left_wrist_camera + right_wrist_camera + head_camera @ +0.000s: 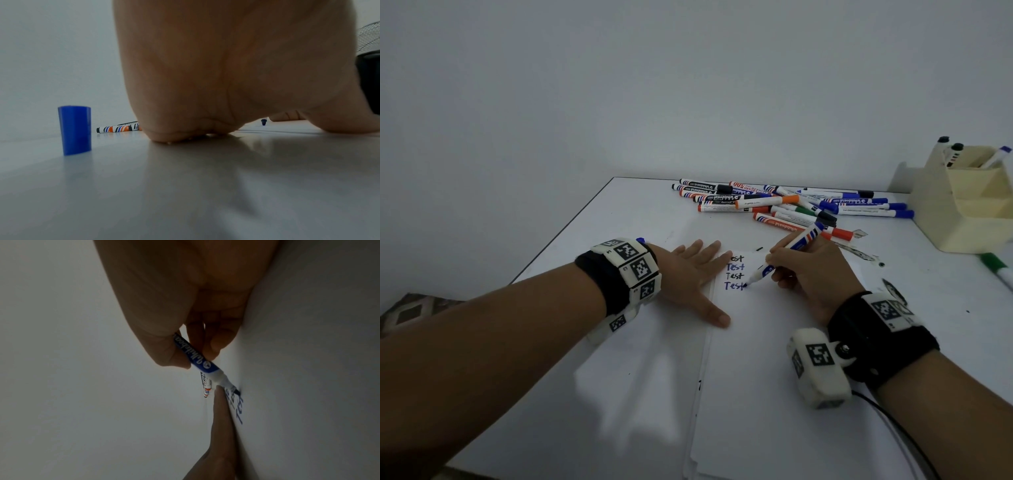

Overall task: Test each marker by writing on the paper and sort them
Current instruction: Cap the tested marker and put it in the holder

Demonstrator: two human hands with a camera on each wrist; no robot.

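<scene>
Head view — right hand pinches blue marker, tip on paper at fourth "Test", barrel slanting up-right. Left hand spread flat, pinning paper's left edge. Blue cap stands left of that hand — nearer it for recapping.

I see a white paper with words in black and blue. The marker in my right hand is white with a blue label and red and blue stripes. A blue cap stands on the white table. The holder is cream, and my wristbands are black with black-and-white square codes.
</scene>
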